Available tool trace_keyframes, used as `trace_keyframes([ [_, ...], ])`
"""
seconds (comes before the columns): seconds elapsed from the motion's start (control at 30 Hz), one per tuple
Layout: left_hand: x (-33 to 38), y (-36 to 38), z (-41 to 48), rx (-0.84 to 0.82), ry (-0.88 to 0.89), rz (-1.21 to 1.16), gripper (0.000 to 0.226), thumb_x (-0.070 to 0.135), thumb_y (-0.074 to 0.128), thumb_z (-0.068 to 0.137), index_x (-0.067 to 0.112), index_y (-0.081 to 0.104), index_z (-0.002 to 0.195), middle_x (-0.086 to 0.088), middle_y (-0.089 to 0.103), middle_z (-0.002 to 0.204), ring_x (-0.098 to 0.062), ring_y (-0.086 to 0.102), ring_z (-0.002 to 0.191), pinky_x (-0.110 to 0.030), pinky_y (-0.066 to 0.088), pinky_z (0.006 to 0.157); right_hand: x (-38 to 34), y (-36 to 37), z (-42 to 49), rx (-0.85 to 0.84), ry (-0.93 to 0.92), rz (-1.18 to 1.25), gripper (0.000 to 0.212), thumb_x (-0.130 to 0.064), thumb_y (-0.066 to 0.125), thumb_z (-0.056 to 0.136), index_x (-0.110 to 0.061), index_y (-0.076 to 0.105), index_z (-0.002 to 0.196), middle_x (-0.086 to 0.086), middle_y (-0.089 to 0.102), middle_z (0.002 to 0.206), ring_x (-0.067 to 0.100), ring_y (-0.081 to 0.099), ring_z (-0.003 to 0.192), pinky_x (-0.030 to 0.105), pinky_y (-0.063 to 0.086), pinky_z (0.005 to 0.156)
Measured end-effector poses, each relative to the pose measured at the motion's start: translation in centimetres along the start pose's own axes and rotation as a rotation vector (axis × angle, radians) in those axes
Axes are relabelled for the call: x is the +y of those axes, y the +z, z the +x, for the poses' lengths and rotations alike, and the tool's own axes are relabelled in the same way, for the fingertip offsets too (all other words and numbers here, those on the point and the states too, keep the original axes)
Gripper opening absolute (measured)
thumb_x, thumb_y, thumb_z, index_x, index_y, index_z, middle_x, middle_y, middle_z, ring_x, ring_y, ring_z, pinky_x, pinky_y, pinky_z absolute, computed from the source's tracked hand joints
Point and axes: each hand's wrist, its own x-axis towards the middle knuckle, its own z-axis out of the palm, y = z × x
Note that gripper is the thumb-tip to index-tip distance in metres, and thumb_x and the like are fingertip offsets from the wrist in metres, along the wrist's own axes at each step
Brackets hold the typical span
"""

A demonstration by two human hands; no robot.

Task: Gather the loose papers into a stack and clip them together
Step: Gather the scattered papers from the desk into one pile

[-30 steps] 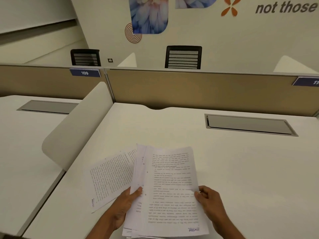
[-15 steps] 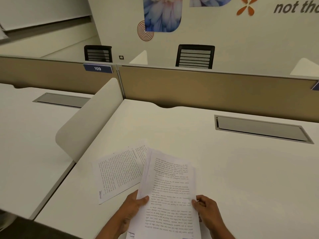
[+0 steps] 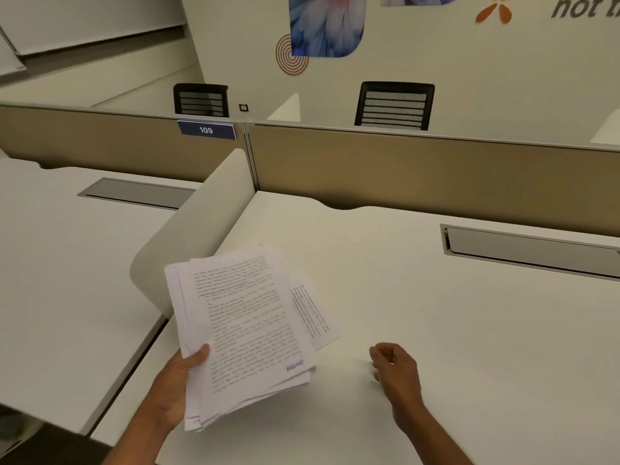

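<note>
Left hand (image 3: pixel 174 384) is pinching the uneven paper stack (image 3: pixel 241 330) by one edge, right hand (image 3: pixel 396 367) is hovering loosely curled, empty; unsupported sheets risk fanning, sliding out.

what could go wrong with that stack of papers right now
1. Only the left hand holds the paper stack, gripping one corner. The sheets are fanned and uneven, so some could slide out.
2. The right hand is off the stack, loosely curled above the desk, so nothing steadies the far edge.
3. A single sheet pokes out beneath the stack; it could get left behind. No clip is visible.
</note>
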Motion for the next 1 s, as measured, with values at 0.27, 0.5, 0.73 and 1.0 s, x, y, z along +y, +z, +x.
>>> trace_keyframes([
  [0.27,1.2,-1.0,3.5,0.012,-0.040,-0.001,0.035,0.012,0.062,0.099,0.015,0.068,0.133,-0.017,0.073,0.130,-0.042,0.070,0.115,-0.051,0.061,0.086,-2.3,6.4,2.0,-0.101,-0.069,-0.261,0.037,-0.031,0.065,0.096,-0.021,0.056,0.130,0.005,0.060,0.132,0.021,0.059,0.118,0.030,0.047,0.089],
  [0.5,1.0,-0.6,4.5,-0.052,-0.062,0.051,0.034,0.009,0.059,0.100,0.011,0.066,0.134,-0.019,0.074,0.128,-0.040,0.074,0.110,-0.051,0.062,0.087,-3.7,9.0,4.3,-0.106,-0.067,-0.618,0.061,-0.044,0.063,0.094,-0.015,0.043,0.144,0.012,0.059,0.141,0.033,0.055,0.130,0.049,0.047,0.107],
  [0.73,0.4,-0.9,5.0,-0.030,-0.075,0.100,0.038,0.008,0.059,0.100,0.008,0.062,0.138,-0.022,0.073,0.128,-0.046,0.067,0.120,-0.064,0.047,0.108,-4.6,10.4,5.2,-0.171,0.004,-0.595,0.062,-0.051,0.067,0.089,-0.011,0.050,0.134,0.007,0.061,0.135,0.028,0.061,0.117,0.042,0.051,0.099],
  [1.0,0.1,-1.0,5.2,0.015,-0.044,0.103,0.035,0.009,0.059,0.100,0.009,0.063,0.135,-0.020,0.075,0.124,-0.046,0.068,0.117,-0.062,0.050,0.105,-3.3,11.3,5.2,-0.127,0.286,0.230,0.031,-0.021,0.077,0.090,-0.001,0.061,0.107,0.023,0.074,0.111,0.035,0.074,0.093,0.038,0.062,0.070],
])
